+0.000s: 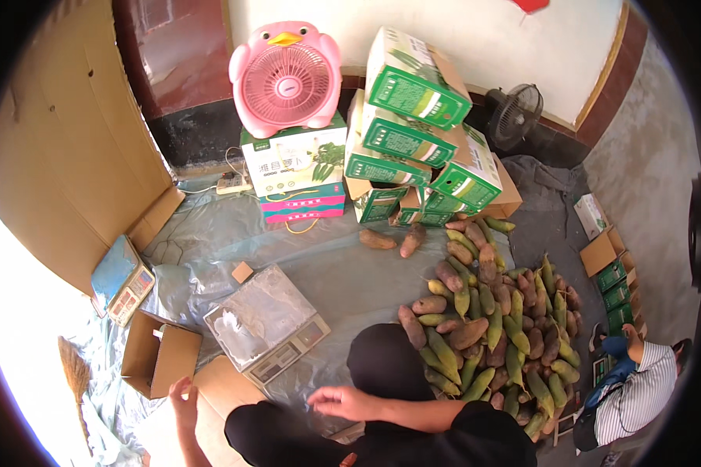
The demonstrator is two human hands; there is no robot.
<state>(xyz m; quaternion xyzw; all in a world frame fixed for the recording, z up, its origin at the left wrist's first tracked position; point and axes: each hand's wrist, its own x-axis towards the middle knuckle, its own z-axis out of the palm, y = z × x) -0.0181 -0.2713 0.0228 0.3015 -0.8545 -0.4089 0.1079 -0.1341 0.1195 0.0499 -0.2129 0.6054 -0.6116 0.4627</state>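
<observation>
My left hand [184, 402] is raised beside an open cardboard box [181, 359], fingers loosely bent and apart, with nothing visible in it. My right hand [343, 403] reaches across above my dark-trousered knees, fingers pointing left and spread, also holding nothing I can see. A flat platform scale [261, 315] with a worn metal top lies in front of me, between the box and my right knee. On my right is a large heap of long green radishes [514, 311] mixed with reddish-brown tubers [469, 334].
Green-and-white cartons [417, 93] are stacked by the wall, beside a pink bird-shaped fan [288, 78] on boxes. A black fan [514, 117] stands farther right. At left are a blue scale [115, 268] and a broom [74, 367]. A person in a striped shirt [639, 397] sits at right.
</observation>
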